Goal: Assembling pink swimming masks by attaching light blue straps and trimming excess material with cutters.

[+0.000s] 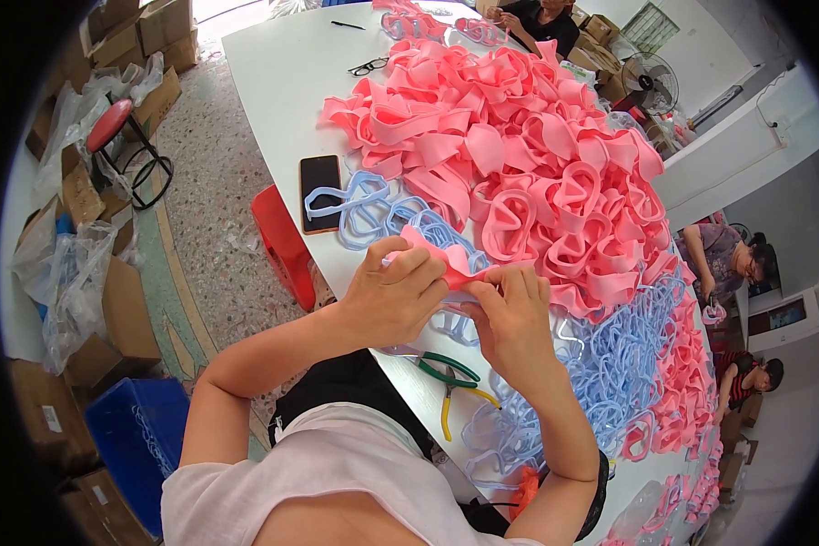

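Note:
Both hands are closed on a soft pink band (pixel 460 270), held level over the near edge of the white table. My left hand (pixel 396 291) grips its left part with curled fingers. At the other end, my right hand (pixel 511 318) pinches it between thumb and fingers. Something pale shows under the band, too covered to name. Right behind the hands lie light blue looped strips (pixel 409 214) and a big heap of pink bands (pixel 519 146). More tangled blue loops (pixel 601 355) spread beside my right forearm. Green- and yellow-handled pliers (pixel 449 378) rest below my hands.
A phone (pixel 318 187), glasses (pixel 368 67) and a pen (pixel 347 25) lie along the left of the white table (pixel 268 82). A red stool (pixel 280 246) touches that side. Cardboard boxes and a blue bin (pixel 132 446) stand left. Several people sit around the table.

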A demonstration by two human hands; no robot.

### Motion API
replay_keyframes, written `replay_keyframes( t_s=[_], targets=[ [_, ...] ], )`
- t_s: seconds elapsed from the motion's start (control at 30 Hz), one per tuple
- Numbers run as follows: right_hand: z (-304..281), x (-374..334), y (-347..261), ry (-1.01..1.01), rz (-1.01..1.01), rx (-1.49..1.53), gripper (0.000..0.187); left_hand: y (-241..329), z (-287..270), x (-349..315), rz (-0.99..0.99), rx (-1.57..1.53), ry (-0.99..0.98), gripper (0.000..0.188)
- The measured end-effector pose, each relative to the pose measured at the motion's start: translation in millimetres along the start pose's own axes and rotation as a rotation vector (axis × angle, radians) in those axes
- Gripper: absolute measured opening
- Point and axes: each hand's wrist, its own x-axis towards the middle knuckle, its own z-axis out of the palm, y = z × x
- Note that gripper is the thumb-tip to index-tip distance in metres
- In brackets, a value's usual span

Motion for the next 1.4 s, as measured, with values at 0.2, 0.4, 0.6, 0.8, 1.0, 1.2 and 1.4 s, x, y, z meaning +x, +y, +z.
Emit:
replay_keyframes(
  t_s=[0.2,0.4,0.6,0.8,1.0,1.2,1.4],
  targets=[
    [19.3,-1.3,12.2,0.049,-0.015,0.035,0.026,4.9,11.5,-2.4,-0.031,0.121,-0.072,0.035],
    [25.6,4.6,7.2,0.103,-0.026,0.055,0.026,12.8,8.6,5.7,-0.142,0.123,-0.021,0.023],
    [28.8,3.0,5.5,0.235,0.022,0.188,0.030,2.8,15.7,1.2,-0.180,-0.009,0.013,0.031],
    [7.9,-0.8,-1.4,0.200,0.101,0.353,0.031,0.3,-4.4,6.9,-0.270,-0.142,-0.040,0.024],
    [-2.6,-1.8,8.9,0.124,0.115,0.323,0.028,-5.5,-12.5,7.7,-0.318,-0.259,-0.072,0.022],
    [3.3,0.8,14.6,0.061,0.137,0.433,0.023,-3.8,-10.8,5.5,-0.323,-0.284,-0.083,0.021],
    [13.2,-3.7,25.1,-0.028,0.113,0.550,0.021,-4.7,-9.7,1.2,-0.287,-0.270,-0.114,0.019]
  ],
)
